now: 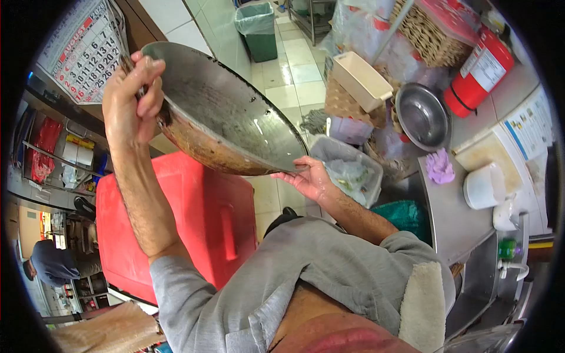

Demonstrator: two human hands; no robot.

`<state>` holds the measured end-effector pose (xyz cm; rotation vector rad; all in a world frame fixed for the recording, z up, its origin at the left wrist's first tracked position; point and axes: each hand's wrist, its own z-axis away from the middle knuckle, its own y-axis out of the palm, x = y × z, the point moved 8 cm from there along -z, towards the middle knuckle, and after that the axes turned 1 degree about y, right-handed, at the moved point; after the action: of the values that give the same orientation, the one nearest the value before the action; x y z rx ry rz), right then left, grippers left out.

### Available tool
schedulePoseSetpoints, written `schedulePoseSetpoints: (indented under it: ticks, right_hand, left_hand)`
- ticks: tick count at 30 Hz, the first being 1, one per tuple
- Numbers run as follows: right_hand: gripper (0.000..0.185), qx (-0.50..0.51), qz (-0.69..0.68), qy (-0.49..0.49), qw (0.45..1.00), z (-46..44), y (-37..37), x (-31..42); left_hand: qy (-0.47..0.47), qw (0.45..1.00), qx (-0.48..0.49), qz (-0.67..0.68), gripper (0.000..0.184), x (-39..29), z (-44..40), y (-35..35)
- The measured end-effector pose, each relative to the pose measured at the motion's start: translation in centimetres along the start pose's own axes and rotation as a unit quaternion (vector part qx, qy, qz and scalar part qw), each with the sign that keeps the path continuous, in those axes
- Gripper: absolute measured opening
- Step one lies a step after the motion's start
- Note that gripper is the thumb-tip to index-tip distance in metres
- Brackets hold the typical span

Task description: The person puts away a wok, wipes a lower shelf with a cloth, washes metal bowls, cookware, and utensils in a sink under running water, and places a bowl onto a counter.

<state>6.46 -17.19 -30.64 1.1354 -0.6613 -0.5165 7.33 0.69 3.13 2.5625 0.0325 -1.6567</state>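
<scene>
From here I see the left hand [134,97] clenched on one edge of a big, tilted wok [220,112], the right hand [311,180] clasping its opposite rim. A red bin [170,206] sits below the left grip; beyond both hands, a lane of tiled floor [297,56] stretches away.

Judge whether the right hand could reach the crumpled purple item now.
Probably not without letting go: the right hand holds the edge of the wok, though nothing visible blocks the way to the purple item.
</scene>
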Motion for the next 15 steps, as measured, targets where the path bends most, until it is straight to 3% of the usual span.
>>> schedulePoseSetpoints:
  ticks: [2, 3, 5, 6, 15]
  right_hand:
    - [0.029, -0.046, -0.026, -0.016, 0.998, -0.1, -0.2, -0.1]
    - [0.029, -0.042, -0.002, -0.023, 0.999, -5.2, 1.3, 2.8]
    - [0.009, -0.022, 0.011, -0.022, 0.999, -7.0, 2.8, 3.0]
    - [0.009, -0.016, 0.007, -0.022, 1.0, -8.3, 3.6, 3.1]
    - [0.032, 0.02, 0.051, -0.053, 0.997, -16.8, 3.8, 8.5]
  left_hand:
    - [0.007, 1.0, -0.023, -0.013, 0.028, -0.5, 0.6, -0.2]
    - [0.025, 0.999, -0.031, 0.003, 0.028, 1.4, -3.3, -3.0]
    - [0.019, 0.998, -0.06, 0.012, 0.03, 1.8, -4.8, -4.9]
    - [0.018, 0.998, -0.052, 0.007, 0.032, 1.6, -5.5, -5.6]
    - [0.001, 0.997, -0.058, -0.059, 0.044, 4.2, -11.1, -9.0]
